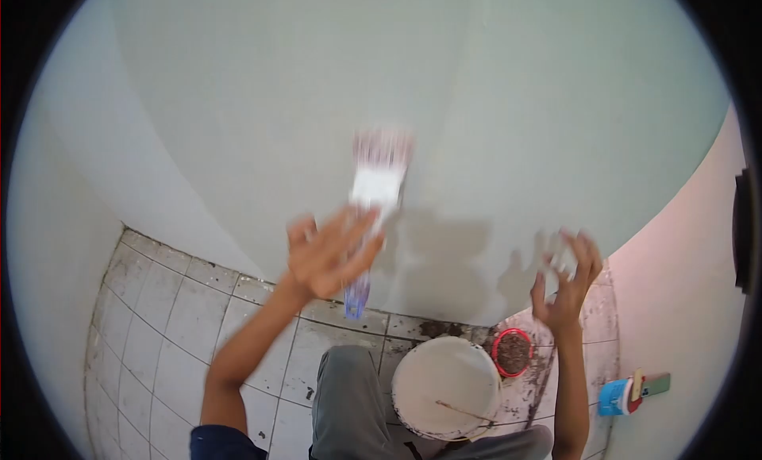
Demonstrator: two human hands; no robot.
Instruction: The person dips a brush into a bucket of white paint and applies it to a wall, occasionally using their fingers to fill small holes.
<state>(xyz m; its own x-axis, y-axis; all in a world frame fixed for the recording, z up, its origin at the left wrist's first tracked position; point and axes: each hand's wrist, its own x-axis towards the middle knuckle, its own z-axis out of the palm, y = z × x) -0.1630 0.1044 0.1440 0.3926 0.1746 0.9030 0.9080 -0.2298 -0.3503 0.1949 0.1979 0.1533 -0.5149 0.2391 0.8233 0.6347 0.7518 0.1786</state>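
Note:
My left hand (333, 254) is closed around a wide paintbrush (378, 186), blurred by motion. Its bristles point up along the pale green wall (278, 103), while the blue-purple handle sticks out below my fingers. Off to the right, my right hand (565, 289) is raised close to the wall, fingers apart and slightly curled, holding nothing. Between my knees and the wall stands a large round bucket (432, 373) of whitish paint, with a thin stick (464, 411) lying across its top.
A red-rimmed tub (512, 352) of brown, grainy material sits right beside the bucket. Further right is a blue container (615, 398) with a green-ended tool (655, 384) at its top. White floor tiles (190, 309), stained along the wall, surround my knees. A pinkish wall (667, 301) rises on the right.

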